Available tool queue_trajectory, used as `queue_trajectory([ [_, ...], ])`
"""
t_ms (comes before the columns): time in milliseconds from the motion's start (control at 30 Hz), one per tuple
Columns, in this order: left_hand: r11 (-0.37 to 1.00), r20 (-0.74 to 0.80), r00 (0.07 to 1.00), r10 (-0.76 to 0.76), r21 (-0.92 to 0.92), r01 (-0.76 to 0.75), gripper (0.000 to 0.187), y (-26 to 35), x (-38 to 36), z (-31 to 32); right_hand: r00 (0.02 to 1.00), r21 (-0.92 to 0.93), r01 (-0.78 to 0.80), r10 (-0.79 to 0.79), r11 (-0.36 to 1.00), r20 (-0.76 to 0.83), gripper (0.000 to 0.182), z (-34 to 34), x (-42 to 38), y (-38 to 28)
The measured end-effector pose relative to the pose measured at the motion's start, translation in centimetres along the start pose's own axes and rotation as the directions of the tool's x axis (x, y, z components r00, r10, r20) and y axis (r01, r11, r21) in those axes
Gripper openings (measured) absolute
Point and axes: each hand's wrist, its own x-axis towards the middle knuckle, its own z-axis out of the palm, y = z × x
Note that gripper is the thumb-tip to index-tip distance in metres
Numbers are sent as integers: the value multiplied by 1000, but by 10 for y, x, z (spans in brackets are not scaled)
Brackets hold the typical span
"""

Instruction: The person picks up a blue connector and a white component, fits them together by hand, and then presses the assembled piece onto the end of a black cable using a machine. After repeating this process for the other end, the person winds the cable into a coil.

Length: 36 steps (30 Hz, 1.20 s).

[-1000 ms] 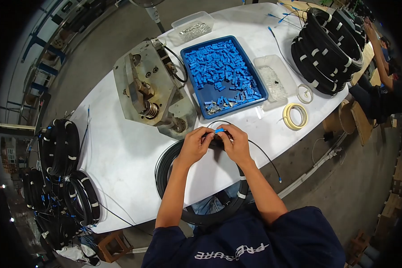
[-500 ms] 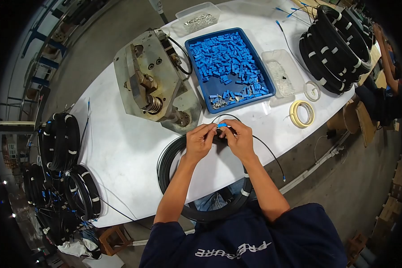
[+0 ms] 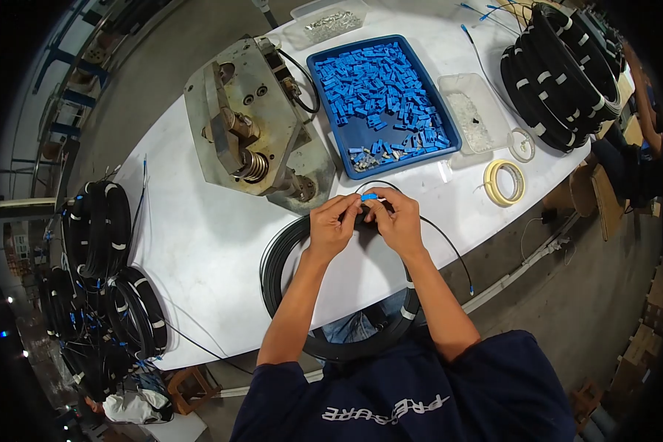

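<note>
A small blue cable connector (image 3: 369,197) is pinched between both hands above the upper rim of a black cable coil (image 3: 275,265). My left hand (image 3: 333,227) is closed, thumb and fingertips at the connector's left end. From the right, my right hand (image 3: 398,225) is also closed on it, its fingers hiding part of the piece. A thin black cable (image 3: 449,247) arcs behind the hands and runs down to the right, ending in a blue tip. White tape bands the coil, which rests partly on the table and partly against the body.
Ahead stand a metal press (image 3: 254,125), a blue tray (image 3: 351,166) of blue connectors, and clear bins (image 3: 486,110) of small parts. A tape roll (image 3: 504,183) lies right. Cable coils occupy the far right (image 3: 560,81) and left (image 3: 99,228). Another person's arm (image 3: 641,96) shows far right.
The view has shifted slightly, so the tray and press sit a little higher. Both hands keep their pinch, and the blue connector is slightly more hidden by the fingers.
</note>
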Motion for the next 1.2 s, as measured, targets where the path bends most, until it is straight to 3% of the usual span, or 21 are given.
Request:
queue_trajectory([
  [100,997,18,999,-51,-49,52,13,-5,2,-1,1000,104,-22,21,994,14,10,-3,1,5],
  [167,988,63,992,-106,-105,112,14,-8,1,-3,991,256,-128,115,958,65,12,-3,1,6],
  [300,976,117,980,-162,-125,177,16,-3,3,-7,987,287,-158,140,945,81,15,-5,3,9],
  [367,933,138,949,-283,-190,306,17,-2,2,-6,990,343,-142,128,928,64,15,-3,3,8],
  [500,909,140,936,-323,-229,348,18,-11,0,-5,992,328,-124,120,936,35,18,0,8,11],
  [567,886,151,913,-378,-227,405,18,-9,0,-6,971,229,-236,219,944,98,21,-2,10,10],
  [800,825,130,928,-348,-426,370,26,-8,1,-2,993,268,-117,116,956,22,20,8,11,10],
  [867,857,21,967,-254,-458,236,32,-11,1,3,953,531,-285,294,798,68,18,4,11,3],
  [900,856,23,967,-252,-460,234,32,-8,2,3,954,530,-282,293,800,65,18,2,11,5],
  [1000,853,11,959,-283,-454,257,28,-1,5,-1,965,576,-236,257,783,46,17,-1,11,11],
  [1067,860,77,917,-391,-325,393,23,3,3,-6,950,587,-287,301,757,76,18,-2,11,10],
  [1100,860,78,918,-390,-325,393,23,3,3,-6,951,587,-286,301,758,75,18,-2,11,9],
  [1167,960,-8,979,-204,-200,198,18,5,4,-5,954,509,-296,278,808,113,18,-3,11,6],
  [1200,959,-8,979,-205,-199,200,18,4,3,-4,954,509,-297,279,808,114,18,-4,11,7],
])
